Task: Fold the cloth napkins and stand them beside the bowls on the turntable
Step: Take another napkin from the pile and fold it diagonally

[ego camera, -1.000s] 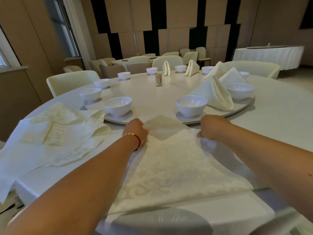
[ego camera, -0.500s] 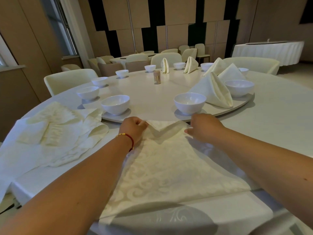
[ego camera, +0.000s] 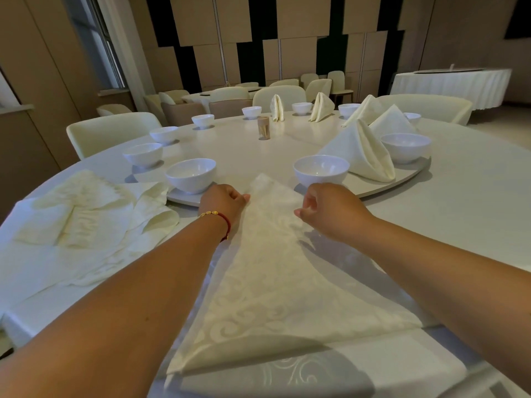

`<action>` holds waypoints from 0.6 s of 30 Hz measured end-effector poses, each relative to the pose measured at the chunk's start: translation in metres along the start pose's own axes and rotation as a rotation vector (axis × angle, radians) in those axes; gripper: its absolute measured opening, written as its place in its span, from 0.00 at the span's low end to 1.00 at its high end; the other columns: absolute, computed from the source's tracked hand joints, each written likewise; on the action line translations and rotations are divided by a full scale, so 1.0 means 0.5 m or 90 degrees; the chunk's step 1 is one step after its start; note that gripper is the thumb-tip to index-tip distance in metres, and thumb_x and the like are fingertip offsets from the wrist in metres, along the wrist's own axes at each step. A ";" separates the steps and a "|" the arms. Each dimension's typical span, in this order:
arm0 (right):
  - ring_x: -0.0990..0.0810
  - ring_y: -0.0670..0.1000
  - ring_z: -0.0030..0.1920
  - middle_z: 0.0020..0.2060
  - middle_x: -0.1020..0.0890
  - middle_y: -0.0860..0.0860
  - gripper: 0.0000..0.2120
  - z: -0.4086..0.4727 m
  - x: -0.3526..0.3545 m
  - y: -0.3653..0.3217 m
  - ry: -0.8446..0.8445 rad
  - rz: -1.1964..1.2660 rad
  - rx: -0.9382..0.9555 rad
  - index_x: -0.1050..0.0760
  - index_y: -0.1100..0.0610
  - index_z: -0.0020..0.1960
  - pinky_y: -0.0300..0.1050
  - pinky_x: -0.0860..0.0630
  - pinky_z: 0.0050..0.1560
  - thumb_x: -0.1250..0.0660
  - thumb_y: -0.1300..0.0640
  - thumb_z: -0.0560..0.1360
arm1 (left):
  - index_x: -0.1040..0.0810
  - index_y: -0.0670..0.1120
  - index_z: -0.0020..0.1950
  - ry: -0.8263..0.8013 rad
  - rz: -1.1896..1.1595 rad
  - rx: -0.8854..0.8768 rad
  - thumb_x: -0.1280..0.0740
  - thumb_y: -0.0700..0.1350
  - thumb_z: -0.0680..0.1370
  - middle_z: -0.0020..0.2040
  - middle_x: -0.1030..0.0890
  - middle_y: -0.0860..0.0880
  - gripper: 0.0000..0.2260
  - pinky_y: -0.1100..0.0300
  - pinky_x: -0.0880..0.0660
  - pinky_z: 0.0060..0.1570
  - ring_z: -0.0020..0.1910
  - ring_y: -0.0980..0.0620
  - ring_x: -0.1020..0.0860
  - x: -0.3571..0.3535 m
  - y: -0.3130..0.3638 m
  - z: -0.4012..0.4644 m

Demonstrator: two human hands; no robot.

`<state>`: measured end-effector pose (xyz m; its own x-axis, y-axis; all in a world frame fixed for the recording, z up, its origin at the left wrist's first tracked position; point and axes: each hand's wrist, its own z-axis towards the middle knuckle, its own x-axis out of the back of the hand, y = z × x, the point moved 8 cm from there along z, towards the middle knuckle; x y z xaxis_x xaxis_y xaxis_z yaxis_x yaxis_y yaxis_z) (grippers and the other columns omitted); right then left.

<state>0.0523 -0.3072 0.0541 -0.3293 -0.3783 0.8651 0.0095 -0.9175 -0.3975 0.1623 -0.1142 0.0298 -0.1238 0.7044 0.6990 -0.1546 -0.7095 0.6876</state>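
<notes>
A cream patterned napkin (ego camera: 275, 271) is lying on the near part of the worktop (ego camera: 474, 214), folded into a long triangle with its point reaching the turntable (ego camera: 413, 175) rim between two white bowls (ego camera: 191, 175) (ego camera: 321, 171). The left hand (ego camera: 222, 203) is pinching the napkin's left edge near the point in a curled grip, while the right hand (ego camera: 330, 209) is pinching its right edge the same way. A pile of unfolded napkins (ego camera: 83, 216) is lying to the left, and folded napkins (ego camera: 363, 155) are standing beside the far-right bowls, with a toothpick holder (ego camera: 263, 127) near the middle.
</notes>
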 end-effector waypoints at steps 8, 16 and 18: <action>0.31 0.49 0.67 0.67 0.28 0.48 0.29 -0.137 -0.044 -0.078 -0.179 0.004 0.079 0.36 0.50 0.72 0.45 0.33 0.64 0.42 0.36 0.77 | 0.26 0.49 0.34 0.023 0.037 -0.003 0.31 0.53 0.75 0.36 0.20 0.48 0.13 0.48 0.22 0.51 0.43 0.45 0.21 -0.015 0.016 0.011; 0.61 0.47 0.77 0.78 0.58 0.48 0.36 -0.199 -0.129 -0.064 -0.351 -0.144 0.134 0.58 0.50 0.79 0.49 0.61 0.76 0.58 0.32 0.77 | 0.28 0.48 0.64 0.036 0.163 -0.061 0.33 0.61 0.74 0.61 0.26 0.46 0.25 0.48 0.29 0.61 0.63 0.44 0.30 -0.005 0.042 -0.010; 0.61 0.47 0.77 0.78 0.58 0.48 0.36 -0.199 -0.134 -0.061 -0.353 -0.154 0.135 0.59 0.50 0.79 0.49 0.61 0.76 0.59 0.33 0.78 | 0.29 0.46 0.66 0.021 0.159 -0.106 0.35 0.60 0.76 0.64 0.29 0.44 0.24 0.49 0.32 0.64 0.65 0.43 0.32 0.011 0.069 -0.059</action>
<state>-0.0200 -0.2418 -0.0221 0.1914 -0.1129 0.9750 0.2022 -0.9675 -0.1517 0.1275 -0.1343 0.0516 -0.2095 0.5110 0.8337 -0.2741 -0.8491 0.4515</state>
